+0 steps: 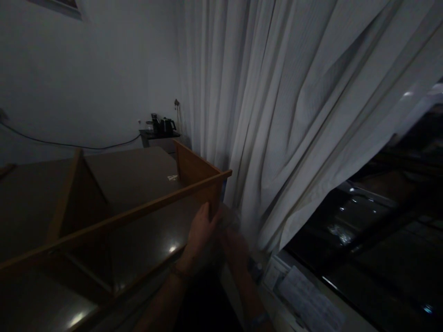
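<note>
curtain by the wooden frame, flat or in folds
In folds: the curtain shows long ridges with shadowed creases between them, running down its length.

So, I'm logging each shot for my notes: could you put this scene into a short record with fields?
left hand: at the end of the wooden frame nearest the curtain; grip unclear
right hand: close beside the left, blurred; grip unclear
between hands: something pale, too blurred to name
curtain: white, hanging in folds
papers: below the curtain
side table: by the wall, holding a dark kettle-like vessel
light: dim
</note>
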Available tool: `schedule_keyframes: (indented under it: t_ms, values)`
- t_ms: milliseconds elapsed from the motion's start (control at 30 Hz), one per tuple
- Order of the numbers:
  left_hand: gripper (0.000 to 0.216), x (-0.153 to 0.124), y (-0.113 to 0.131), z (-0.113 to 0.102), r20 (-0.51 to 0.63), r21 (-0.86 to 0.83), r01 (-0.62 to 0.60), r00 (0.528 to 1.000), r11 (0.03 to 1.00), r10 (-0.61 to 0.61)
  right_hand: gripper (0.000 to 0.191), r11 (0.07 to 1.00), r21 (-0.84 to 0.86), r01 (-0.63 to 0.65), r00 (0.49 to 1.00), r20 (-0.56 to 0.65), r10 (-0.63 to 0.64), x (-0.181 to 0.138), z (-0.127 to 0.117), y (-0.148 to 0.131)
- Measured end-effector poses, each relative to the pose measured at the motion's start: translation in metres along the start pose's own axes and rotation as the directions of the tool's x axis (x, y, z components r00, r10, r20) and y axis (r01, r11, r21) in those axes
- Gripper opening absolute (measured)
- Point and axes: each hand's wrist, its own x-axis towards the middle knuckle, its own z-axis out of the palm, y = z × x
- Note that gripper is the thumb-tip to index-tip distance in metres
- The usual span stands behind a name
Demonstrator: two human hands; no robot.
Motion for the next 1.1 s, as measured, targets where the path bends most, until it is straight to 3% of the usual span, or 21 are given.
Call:
schedule_keyframes:
  t_ms: [100,200,267,367,433,533,700,767,867,1000,1100]
  values:
    - [0.056,0.0,-0.001,0.0,-0.008,-0.007,-0.006,1.0,1.0,0.006,0.044,0.997,0.012,-0.07,0.997,-0.03,0.07,0.004,0.005,-0.002]
    - [0.056,0.001,0.001,-0.001,-0.004,-0.011,0.005,1.0,1.0,-0.005,0.055,0.962,0.173,-0.211,0.974,-0.044,0.222,0.011,0.01,-0.005]
    - [0.056,0.0,0.003,-0.003,0.008,-0.017,0.009,1.0,1.0,-0.009,0.061,0.875,0.372,-0.311,0.941,-0.006,0.338,0.013,0.012,-0.007]
    - [0.058,0.0,0.006,-0.005,0.015,-0.014,0.024,1.0,1.0,-0.023,0.067,0.652,0.642,-0.402,0.892,0.116,0.436,0.013,0.015,-0.012]
    - [0.059,-0.001,0.007,-0.006,0.013,-0.013,0.024,1.0,1.0,-0.024,0.067,0.528,0.735,-0.425,0.872,0.176,0.456,0.012,0.016,-0.013]
    - [0.058,-0.001,0.007,-0.007,0.018,-0.019,0.007,1.0,1.0,-0.007,0.067,0.423,0.783,-0.456,0.848,0.238,0.473,0.011,0.018,-0.013]
    - [0.06,-0.001,0.007,-0.006,0.023,0.005,0.007,1.0,1.0,-0.007,0.07,0.378,0.789,-0.484,0.841,0.3,0.451,0.007,0.019,-0.009]
    - [0.061,-0.001,0.006,-0.006,0.024,0.007,0.012,1.0,1.0,-0.012,0.071,0.32,0.793,-0.519,0.82,0.355,0.449,0.005,0.018,-0.007]
    - [0.058,-0.001,0.006,-0.005,0.018,0.011,0.011,1.0,1.0,-0.011,0.068,0.082,0.801,-0.593,0.757,0.521,0.394,0.002,0.019,-0.001]
    - [0.058,-0.001,0.007,-0.006,0.013,0.007,0.016,1.0,1.0,-0.016,0.051,-0.298,0.73,-0.615,0.727,0.671,0.147,0.002,0.024,0.004]
    - [0.056,-0.001,0.009,-0.008,0.018,0.0,0.007,1.0,1.0,-0.007,0.041,-0.508,0.587,-0.63,0.696,0.717,-0.034,0.005,0.022,0.003]
